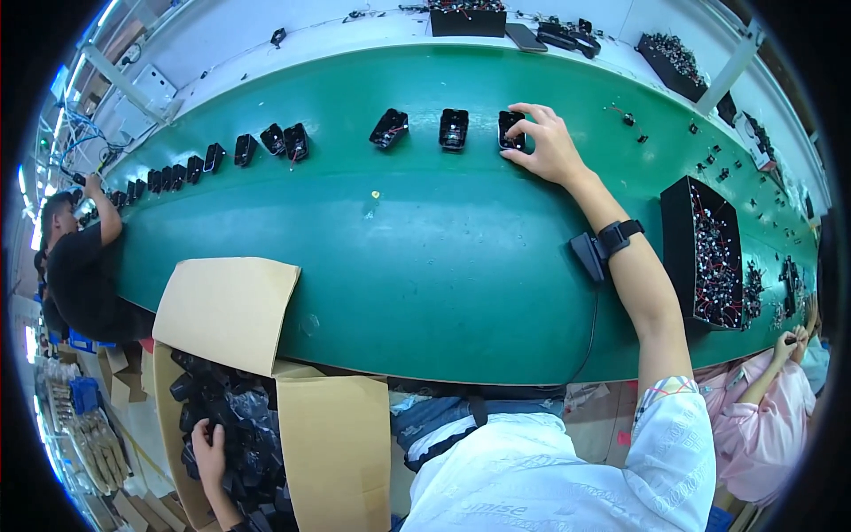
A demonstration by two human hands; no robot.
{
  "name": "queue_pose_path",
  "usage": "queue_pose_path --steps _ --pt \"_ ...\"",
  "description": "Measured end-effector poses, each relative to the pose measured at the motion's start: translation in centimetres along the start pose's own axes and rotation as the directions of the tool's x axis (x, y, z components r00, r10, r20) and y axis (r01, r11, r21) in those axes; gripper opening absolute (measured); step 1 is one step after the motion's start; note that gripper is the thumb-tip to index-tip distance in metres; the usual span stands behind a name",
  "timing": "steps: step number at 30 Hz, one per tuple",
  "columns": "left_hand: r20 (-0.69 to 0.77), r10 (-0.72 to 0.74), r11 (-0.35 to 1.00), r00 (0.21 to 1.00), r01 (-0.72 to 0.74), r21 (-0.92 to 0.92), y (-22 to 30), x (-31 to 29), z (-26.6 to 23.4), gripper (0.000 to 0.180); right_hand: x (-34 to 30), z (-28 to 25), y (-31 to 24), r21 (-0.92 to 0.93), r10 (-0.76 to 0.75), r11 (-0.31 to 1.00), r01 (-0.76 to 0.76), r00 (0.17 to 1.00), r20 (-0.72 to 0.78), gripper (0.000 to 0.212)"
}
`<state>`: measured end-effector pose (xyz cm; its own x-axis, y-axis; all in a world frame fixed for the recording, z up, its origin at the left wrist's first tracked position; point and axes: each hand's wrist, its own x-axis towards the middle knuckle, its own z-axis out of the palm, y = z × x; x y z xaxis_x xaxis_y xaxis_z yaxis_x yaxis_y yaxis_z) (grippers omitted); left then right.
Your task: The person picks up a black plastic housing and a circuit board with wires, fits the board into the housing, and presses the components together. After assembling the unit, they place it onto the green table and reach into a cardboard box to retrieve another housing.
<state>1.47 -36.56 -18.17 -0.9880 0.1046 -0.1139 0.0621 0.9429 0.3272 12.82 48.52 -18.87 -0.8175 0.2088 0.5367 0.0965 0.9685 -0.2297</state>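
At the far side of the green table, my right hand (547, 146) has its thumb and fingers around a small open-topped black plastic housing (511, 129) resting on the surface. Left of it stand two similar housings, one upright (454, 130) and one tilted (389, 129). My left hand (209, 452) is down inside an open cardboard box (333, 452), its fingers slightly apart among a heap of black plastic parts (253, 417). Whether those fingers touch a part is hard to make out.
More black housings (245, 149) run in a row toward a person in dark clothes (84, 257) at the left. On the right, a black bin (678, 248) holds small wired parts, with loose ones scattered beyond. A person in pink (753, 426) works at the lower right.
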Motion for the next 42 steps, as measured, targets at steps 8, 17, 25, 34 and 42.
queue_pose_path --steps 8,17,25,34,42 --pt "-0.132 0.133 0.912 0.982 -0.069 0.404 5.8 -1.0 2.2 0.053 -0.6 -0.9 -0.1 0.070 0.002 0.998 -0.007 0.997 0.073 0.057" --pt "-0.517 0.190 0.960 0.834 -0.046 0.278 0.1 -0.5 -0.5 0.030 -4.8 -4.5 11.2 -0.297 0.328 0.763 -0.574 0.740 -0.587 0.054" --pt "-0.588 0.243 0.667 0.771 -0.573 -0.476 22.4 -0.4 -7.1 0.030 -7.8 -4.5 15.8 -0.227 0.698 0.539 -0.811 0.581 -0.419 0.024" --pt "-0.674 0.733 -0.144 0.088 -0.949 -0.281 54.4 -1.4 -1.7 0.042 -6.0 -5.5 4.9 0.971 0.813 0.014 -0.240 0.568 0.128 0.031" --pt "-0.215 0.940 -0.219 0.264 -0.016 -0.976 61.5 -0.4 10.3 0.029 -2.8 -12.0 -4.2 0.989 0.526 -0.040 -0.139 0.839 0.139 0.021"
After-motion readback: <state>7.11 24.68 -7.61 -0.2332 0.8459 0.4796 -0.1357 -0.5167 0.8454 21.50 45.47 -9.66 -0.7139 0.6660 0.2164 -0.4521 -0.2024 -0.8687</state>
